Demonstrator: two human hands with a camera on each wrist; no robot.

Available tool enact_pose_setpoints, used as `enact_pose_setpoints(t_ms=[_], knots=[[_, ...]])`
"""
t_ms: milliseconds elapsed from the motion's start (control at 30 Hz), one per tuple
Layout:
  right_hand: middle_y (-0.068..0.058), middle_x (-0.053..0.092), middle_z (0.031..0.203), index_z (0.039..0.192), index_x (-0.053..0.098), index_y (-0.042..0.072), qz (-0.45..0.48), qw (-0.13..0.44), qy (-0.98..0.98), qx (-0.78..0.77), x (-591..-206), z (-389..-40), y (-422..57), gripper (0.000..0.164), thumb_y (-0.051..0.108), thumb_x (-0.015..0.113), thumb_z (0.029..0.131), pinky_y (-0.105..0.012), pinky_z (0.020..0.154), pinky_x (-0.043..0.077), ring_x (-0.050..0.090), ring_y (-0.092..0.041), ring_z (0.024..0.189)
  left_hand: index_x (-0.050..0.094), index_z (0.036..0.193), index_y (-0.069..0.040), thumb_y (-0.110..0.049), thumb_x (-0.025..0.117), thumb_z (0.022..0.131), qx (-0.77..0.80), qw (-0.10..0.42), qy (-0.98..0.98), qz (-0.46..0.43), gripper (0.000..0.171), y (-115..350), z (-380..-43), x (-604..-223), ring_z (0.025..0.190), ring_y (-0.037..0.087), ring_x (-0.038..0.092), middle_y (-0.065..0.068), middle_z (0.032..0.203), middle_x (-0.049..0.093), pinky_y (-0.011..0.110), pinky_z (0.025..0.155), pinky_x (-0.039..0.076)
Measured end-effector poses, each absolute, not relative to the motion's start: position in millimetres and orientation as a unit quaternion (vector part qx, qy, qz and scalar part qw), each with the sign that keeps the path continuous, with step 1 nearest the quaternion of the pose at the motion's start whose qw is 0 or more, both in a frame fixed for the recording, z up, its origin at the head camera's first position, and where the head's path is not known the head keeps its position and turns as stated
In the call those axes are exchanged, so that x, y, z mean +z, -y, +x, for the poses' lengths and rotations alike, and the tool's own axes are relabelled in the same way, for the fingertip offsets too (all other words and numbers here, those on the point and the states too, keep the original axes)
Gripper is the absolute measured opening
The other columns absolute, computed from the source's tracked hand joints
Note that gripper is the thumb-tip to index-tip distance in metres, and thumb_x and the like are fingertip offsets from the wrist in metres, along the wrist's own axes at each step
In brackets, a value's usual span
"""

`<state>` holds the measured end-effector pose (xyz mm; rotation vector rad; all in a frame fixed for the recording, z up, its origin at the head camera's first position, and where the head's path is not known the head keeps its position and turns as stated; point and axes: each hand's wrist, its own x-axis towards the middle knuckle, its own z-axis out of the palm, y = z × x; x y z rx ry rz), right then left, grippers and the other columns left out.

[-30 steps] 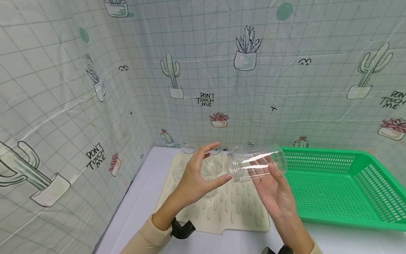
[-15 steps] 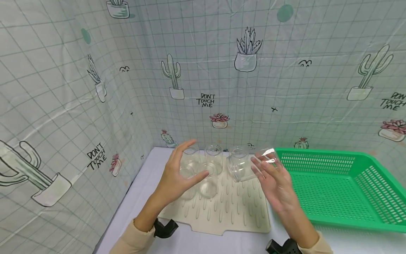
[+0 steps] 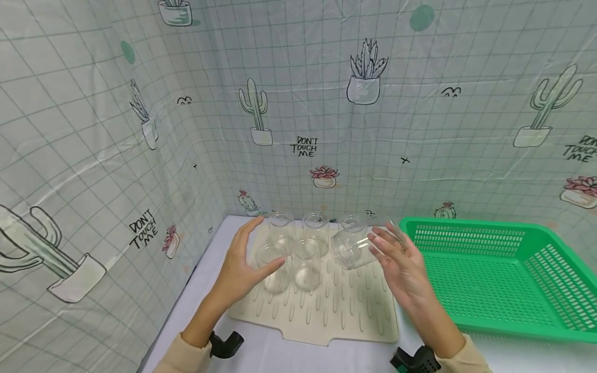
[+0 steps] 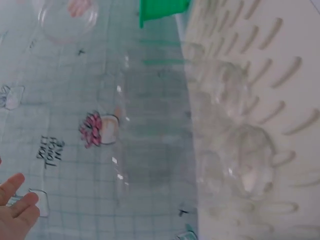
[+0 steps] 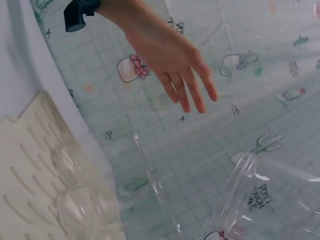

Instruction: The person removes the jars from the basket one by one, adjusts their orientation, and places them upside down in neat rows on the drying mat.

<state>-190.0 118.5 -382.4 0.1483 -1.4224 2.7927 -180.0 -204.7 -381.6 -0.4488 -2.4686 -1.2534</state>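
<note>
My right hand holds a clear jar by its right end. The jar lies tilted on its side in the air, its threaded mouth facing left, above the right part of the cream drying mat. In the right wrist view the jar's rim shows at lower right. Off to the left, my left hand has its fingers and thumb spread, with no visible hold on anything. Beside it, several clear jars stand on the mat; their outlines overlap and are hard to separate.
A green plastic basket with mesh walls stands to the right of the mat. White cloth covers the table. A cactus-print sheet hangs behind and along the left side, close to the back jars.
My left hand has moved left and down, away from the held jar's mouth to beside the standing jars. My right hand has turned the jar, so its base end now points farther back.
</note>
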Motion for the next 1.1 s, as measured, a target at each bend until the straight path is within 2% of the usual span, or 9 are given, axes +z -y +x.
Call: enact_pose_setpoints(t_ms=[233, 367, 567, 733, 833, 967, 1100], knots=[[-0.005, 0.060, 0.123, 0.137, 0.040, 0.007, 0.023, 0.004, 0.466, 0.884, -386, -194, -117, 0.046, -0.001, 0.060, 0.096, -0.032, 0.105, 0.044, 0.060, -0.020, 0.118, 0.025, 0.158, -0.022, -0.042, 0.081, 0.083, -0.440, 0.139, 0.879, -0.119, 0.096, 220, -184, -403, 0.147, 0.029, 0.023, 0.004, 0.159, 0.027, 0.065, 0.111, 0.025], [-0.005, 0.061, 0.122, 0.135, 0.042, 0.009, 0.000, 0.004, 0.482, 0.876, -388, -196, -115, 0.046, -0.002, 0.061, 0.095, -0.029, 0.102, 0.047, 0.062, -0.017, 0.115, 0.023, 0.158, -0.020, -0.042, 0.081, 0.083, -0.440, 0.128, 0.882, -0.114, 0.098, 228, -188, -417, 0.147, 0.030, 0.022, 0.005, 0.160, 0.026, 0.064, 0.112, 0.024], [-0.006, 0.057, 0.124, 0.142, 0.039, 0.010, -0.026, 0.006, 0.503, 0.864, -392, -200, -110, 0.059, -0.004, 0.065, 0.091, -0.029, 0.102, 0.045, 0.057, -0.016, 0.116, 0.015, 0.160, -0.015, -0.043, 0.080, 0.083, -0.424, 0.112, 0.892, -0.111, 0.104, 239, -192, -436, 0.149, 0.031, 0.019, 0.007, 0.163, 0.021, 0.062, 0.114, 0.022], [-0.008, 0.049, 0.133, 0.144, 0.035, 0.010, -0.037, 0.005, 0.535, 0.844, -397, -203, -107, 0.065, -0.004, 0.068, 0.090, -0.029, 0.107, 0.039, 0.053, -0.018, 0.120, 0.008, 0.161, -0.012, -0.052, 0.078, 0.083, -0.385, 0.070, 0.916, -0.089, 0.112, 247, -194, -452, 0.148, 0.041, 0.015, 0.018, 0.164, 0.013, 0.068, 0.111, 0.023], [-0.006, 0.052, 0.130, 0.143, 0.036, 0.008, -0.041, 0.008, 0.543, 0.839, -400, -204, -104, 0.065, -0.006, 0.068, 0.088, -0.029, 0.107, 0.037, 0.055, -0.017, 0.118, 0.004, 0.161, -0.008, -0.058, 0.075, 0.082, -0.349, 0.040, 0.933, -0.082, 0.117, 250, -194, -461, 0.148, 0.046, 0.012, 0.024, 0.163, 0.008, 0.069, 0.110, 0.022], [-0.001, 0.058, 0.121, 0.140, 0.039, 0.007, -0.045, 0.015, 0.536, 0.843, -403, -205, -101, 0.063, -0.010, 0.067, 0.086, -0.028, 0.106, 0.039, 0.058, -0.014, 0.113, 0.000, 0.159, 0.000, -0.063, 0.070, 0.083, -0.300, 0.004, 0.949, -0.094, 0.121, 252, -193, -471, 0.149, 0.042, 0.004, 0.022, 0.164, 0.001, 0.061, 0.116, 0.016], [0.002, 0.060, 0.116, 0.138, 0.040, 0.007, -0.053, 0.017, 0.539, 0.840, -407, -206, -99, 0.063, -0.011, 0.067, 0.085, -0.028, 0.106, 0.037, 0.059, -0.013, 0.110, 0.004, 0.156, 0.007, -0.063, 0.068, 0.085, -0.254, -0.016, 0.960, -0.117, 0.118, 252, -192, -479, 0.150, 0.040, -0.001, 0.022, 0.164, -0.001, 0.055, 0.119, 0.011]])
